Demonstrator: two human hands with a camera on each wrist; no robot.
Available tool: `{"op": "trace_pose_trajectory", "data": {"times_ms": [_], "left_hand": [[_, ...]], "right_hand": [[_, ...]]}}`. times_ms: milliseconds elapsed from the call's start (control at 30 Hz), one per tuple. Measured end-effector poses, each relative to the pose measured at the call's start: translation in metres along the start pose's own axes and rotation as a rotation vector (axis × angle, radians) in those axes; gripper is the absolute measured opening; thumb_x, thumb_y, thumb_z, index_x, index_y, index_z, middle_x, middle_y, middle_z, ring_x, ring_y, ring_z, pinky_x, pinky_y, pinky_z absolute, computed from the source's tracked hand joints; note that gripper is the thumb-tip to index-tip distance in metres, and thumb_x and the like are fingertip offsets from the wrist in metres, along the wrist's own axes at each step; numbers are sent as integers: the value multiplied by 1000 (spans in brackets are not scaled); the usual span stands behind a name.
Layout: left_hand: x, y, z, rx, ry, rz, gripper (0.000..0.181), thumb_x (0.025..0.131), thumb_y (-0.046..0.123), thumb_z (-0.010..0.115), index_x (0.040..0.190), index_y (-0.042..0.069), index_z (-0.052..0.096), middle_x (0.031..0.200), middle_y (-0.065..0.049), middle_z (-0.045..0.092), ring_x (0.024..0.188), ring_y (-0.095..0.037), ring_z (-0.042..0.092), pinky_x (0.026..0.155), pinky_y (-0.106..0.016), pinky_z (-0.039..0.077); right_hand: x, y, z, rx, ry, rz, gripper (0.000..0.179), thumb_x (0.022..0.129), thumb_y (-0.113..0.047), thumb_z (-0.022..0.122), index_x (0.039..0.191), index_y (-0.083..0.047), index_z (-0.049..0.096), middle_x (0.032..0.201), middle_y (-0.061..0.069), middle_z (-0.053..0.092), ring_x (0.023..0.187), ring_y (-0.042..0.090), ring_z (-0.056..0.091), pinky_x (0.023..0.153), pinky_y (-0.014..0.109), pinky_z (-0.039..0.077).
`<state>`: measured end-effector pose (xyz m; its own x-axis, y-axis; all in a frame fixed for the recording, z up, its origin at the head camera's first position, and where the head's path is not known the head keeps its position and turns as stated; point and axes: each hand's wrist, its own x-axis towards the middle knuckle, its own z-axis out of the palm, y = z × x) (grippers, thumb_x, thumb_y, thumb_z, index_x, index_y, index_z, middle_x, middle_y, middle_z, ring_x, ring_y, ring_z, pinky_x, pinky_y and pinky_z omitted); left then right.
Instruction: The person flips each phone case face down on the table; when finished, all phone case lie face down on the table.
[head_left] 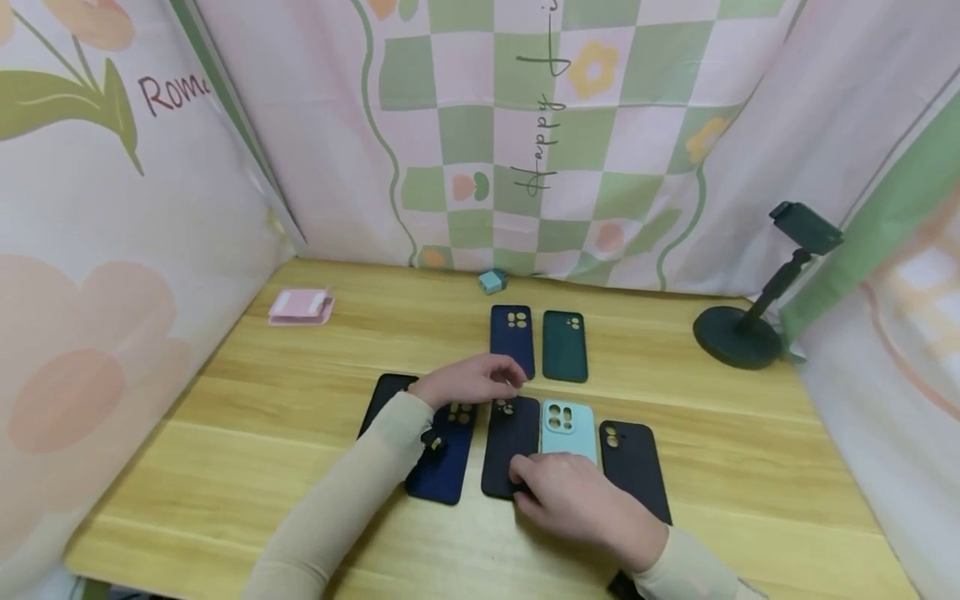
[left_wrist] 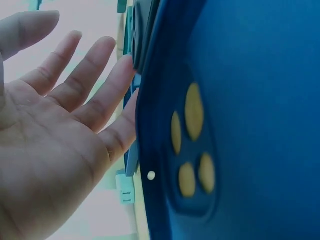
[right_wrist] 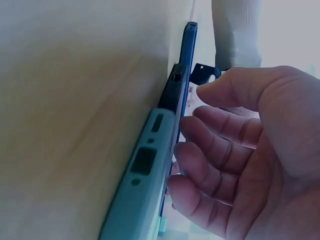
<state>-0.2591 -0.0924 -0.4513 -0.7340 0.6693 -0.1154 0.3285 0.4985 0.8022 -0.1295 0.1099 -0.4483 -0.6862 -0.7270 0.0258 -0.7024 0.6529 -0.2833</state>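
Observation:
My left hand (head_left: 468,379) hovers near the top edge of a black phone case (head_left: 506,450), its fingers loosely extended and holding nothing in the left wrist view. My right hand (head_left: 566,492) is over the lower part of that black case and a light turquoise phone case (head_left: 570,429); its fingers are loosely curled, nothing between them. Left of them lies a navy phone case (head_left: 437,479), and another black case (head_left: 386,392) is partly hidden by my left forearm. A further black case (head_left: 636,467) lies at the right. Behind are a navy case (head_left: 512,333) and a dark green case (head_left: 565,350).
A dark stand (head_left: 738,335) with a round base is at the table's right rear. A pink-and-white item (head_left: 300,306) lies at the left rear, and a small turquoise block (head_left: 492,282) sits near the back curtain (head_left: 517,142).

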Motion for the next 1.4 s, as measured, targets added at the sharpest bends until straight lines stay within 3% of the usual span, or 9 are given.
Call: {"op": "trace_pose_trajectory", "data": {"times_ms": [267,467,667,833,1067,1300,1400], "left_hand": [[-18,-4,-16,60,31,-11,31,99,26,58,126,12,62,119,4,62,111,-12,57,95,-33,46],[-33,-14,-28,224,77,-113,28,99,27,57,123,14,63,114,2,64,98,-12,60,86,-33,49],[-43,-19,-34,291,101,-191,27,98,27,59,122,15,63,109,2,65,88,-11,60,79,-32,49],[-49,-23,-32,350,102,-219,28,98,31,60,122,17,63,107,4,65,86,-10,59,77,-31,49],[-56,-29,-31,334,124,-234,25,98,30,60,120,18,64,103,5,66,83,-11,59,78,-34,48],[-62,-35,-32,344,155,-218,24,98,32,60,117,18,67,103,8,67,92,-12,59,102,-52,31],[-64,-39,-35,299,172,-191,24,98,32,60,116,18,67,104,7,66,91,-11,60,97,-46,40]], "right_hand": [[14,-19,-3,19,-5,-65,7,90,-22,67,88,-20,60,76,-15,56,63,3,52,56,30,47],[33,-39,-2,24,27,-105,7,91,-24,65,95,-18,65,81,-11,57,65,5,54,57,29,48],[53,-58,3,-5,-51,-96,14,89,-26,69,100,-18,65,82,-9,54,65,5,51,54,26,45],[65,-72,13,-65,-101,-88,11,87,-22,69,94,-18,63,77,-5,52,61,8,49,47,27,41],[76,-78,22,-102,-164,-63,10,89,-20,66,97,-14,66,78,0,58,66,13,56,51,32,46],[83,-79,27,-109,-156,-78,8,89,-19,67,95,-14,65,77,0,60,67,13,59,51,33,47],[85,-80,28,-116,-135,-86,8,88,-19,67,94,-15,63,75,-1,59,64,13,58,48,33,45]]}}
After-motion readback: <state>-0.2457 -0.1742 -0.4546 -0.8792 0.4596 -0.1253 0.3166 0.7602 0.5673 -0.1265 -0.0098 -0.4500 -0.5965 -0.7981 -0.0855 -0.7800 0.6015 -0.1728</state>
